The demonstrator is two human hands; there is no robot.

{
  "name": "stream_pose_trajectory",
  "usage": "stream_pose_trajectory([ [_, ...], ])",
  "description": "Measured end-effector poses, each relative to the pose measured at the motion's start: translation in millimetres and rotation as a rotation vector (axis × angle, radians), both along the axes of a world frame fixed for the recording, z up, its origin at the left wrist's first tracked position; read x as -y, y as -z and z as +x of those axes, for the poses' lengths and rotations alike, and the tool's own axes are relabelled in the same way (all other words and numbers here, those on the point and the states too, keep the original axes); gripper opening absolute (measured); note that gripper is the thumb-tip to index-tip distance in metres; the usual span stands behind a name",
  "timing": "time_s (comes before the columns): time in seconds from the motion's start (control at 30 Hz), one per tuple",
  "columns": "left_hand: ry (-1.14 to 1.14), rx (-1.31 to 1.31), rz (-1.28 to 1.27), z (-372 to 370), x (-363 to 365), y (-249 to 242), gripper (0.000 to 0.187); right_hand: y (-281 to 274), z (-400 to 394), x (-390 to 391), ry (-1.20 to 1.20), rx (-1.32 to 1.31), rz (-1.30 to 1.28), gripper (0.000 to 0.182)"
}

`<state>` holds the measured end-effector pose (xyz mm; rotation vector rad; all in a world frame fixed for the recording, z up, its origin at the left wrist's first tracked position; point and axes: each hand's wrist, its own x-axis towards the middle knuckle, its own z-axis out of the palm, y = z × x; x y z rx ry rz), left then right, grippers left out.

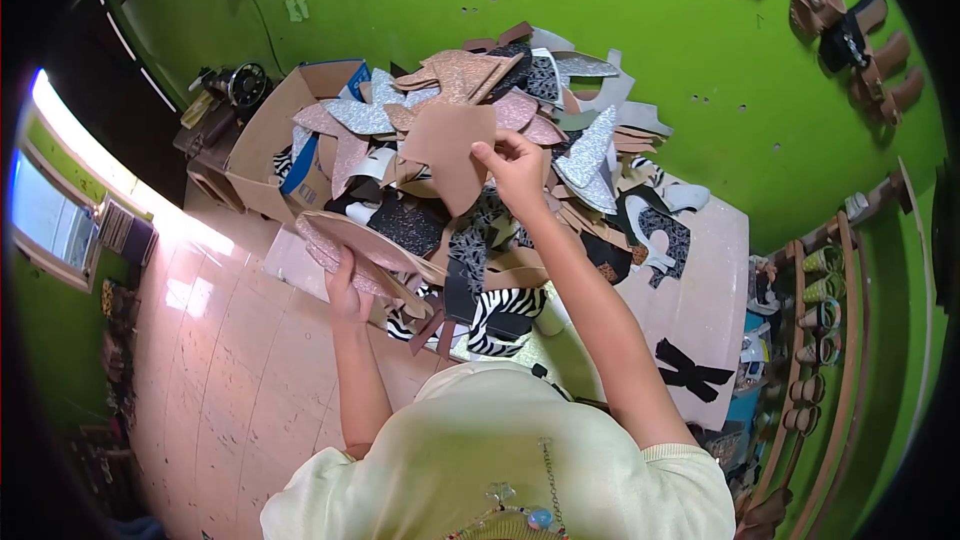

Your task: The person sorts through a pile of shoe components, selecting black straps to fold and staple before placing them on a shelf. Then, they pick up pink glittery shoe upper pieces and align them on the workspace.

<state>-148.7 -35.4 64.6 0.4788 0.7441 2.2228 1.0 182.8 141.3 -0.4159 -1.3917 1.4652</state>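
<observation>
1. Hands: my right hand (520, 177) holds a tan cut piece (450, 150), my thumb flat on its face and my fingers behind its edge. My left hand (346, 290) is closed around a sheaf of cut pieces (372, 245), tan and pink glitter; their number cannot be told.
2. Location: the tan piece is raised in front of the heap of cut pieces (465, 70) at the middle of the desk (715, 285). Whether its lower tip touches the heap, I cannot tell. The sheaf is at the desk's left corner, tilted.
3. Surroundings: a cardboard box (262, 155) stands beyond the desk's left end. Zebra-print pieces (495, 325) lie at the near edge; crossed black strips (693, 370) lie near the right near corner, well apart from the heap.
4. Step in hand: in my judgement, picking out and gathering, with one piece singled out while others are held together. The heap appears unsorted, with glitter, plain and patterned pieces overlapping.
5. Next move: as I judge it, laying the tan piece to the sheaf would call for a loosened left grip, edges brought level, and a path clear of the loose pieces between my hands.
</observation>
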Motion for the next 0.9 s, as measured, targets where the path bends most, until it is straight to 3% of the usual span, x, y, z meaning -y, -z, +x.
stream_pose_trajectory([
  [0.1, 0.265, -0.384, -0.08, 26, -11, -29, 0.054, -20, 28, 10, -0.051, -0.025, -0.09, 0.014],
  [0.2, 0.232, -0.592, -0.077, 66, -37, -54, 0.059, -25, 51, 22, -0.112, -0.017, -0.09, 0.015],
  [0.23, 0.249, -0.595, -0.075, 78, -46, -55, 0.059, -30, 60, 28, -0.127, 0.04, -0.142, 0.016],
  [0.3, 0.512, -0.297, 0.04, 101, -61, -54, 0.051, -27, 77, 33, -0.123, 0.1, -0.148, 0.014],
  [0.43, 0.647, -0.134, 0.07, 130, -78, -15, 0.046, -32, 124, 39, -0.261, 0.185, -0.199, 0.019],
  [0.47, 0.718, -0.062, 0.125, 139, -81, -9, 0.037, -25, 135, 40, -0.243, 0.183, -0.2, 0.019],
  [0.53, 0.849, 0.056, 0.162, 160, -89, -13, 0.016, -17, 157, 42, -0.117, 0.241, 0.182, 0.017],
  [0.57, 0.931, 0.063, 0.209, 172, -95, -16, 0.017, -14, 176, 45, 0.019, 0.419, 0.338, 0.016],
  [0.6, 1.011, 0.072, 0.256, 184, -99, -19, 0.019, -19, 190, 53, 0.072, 0.471, 0.226, 0.019],
  [0.67, 0.969, 0.083, 0.153, 214, -105, -7, 0.021, -15, 220, 58, 0.487, 0.929, 0.647, 0.036],
  [0.8, 0.862, 0.043, -0.129, 275, -113, -4, 0.03, -6, 276, 60, 0.715, 0.986, 0.524, 0.056],
  [0.83, 0.872, 0.047, -0.13, 287, -113, -7, 0.03, -3, 292, 60, 0.792, 1.131, 0.48, 0.061],
  [0.87, 0.999, 0.041, -0.062, 299, -113, -9, 0.035, 2, 309, 59, 0.869, 1.277, 0.432, 0.067],
  [0.9, 1.126, 0.036, 0.008, 312, -115, -10, 0.04, 12, 328, 56, 0.949, 1.23, 0.479, 0.061],
])
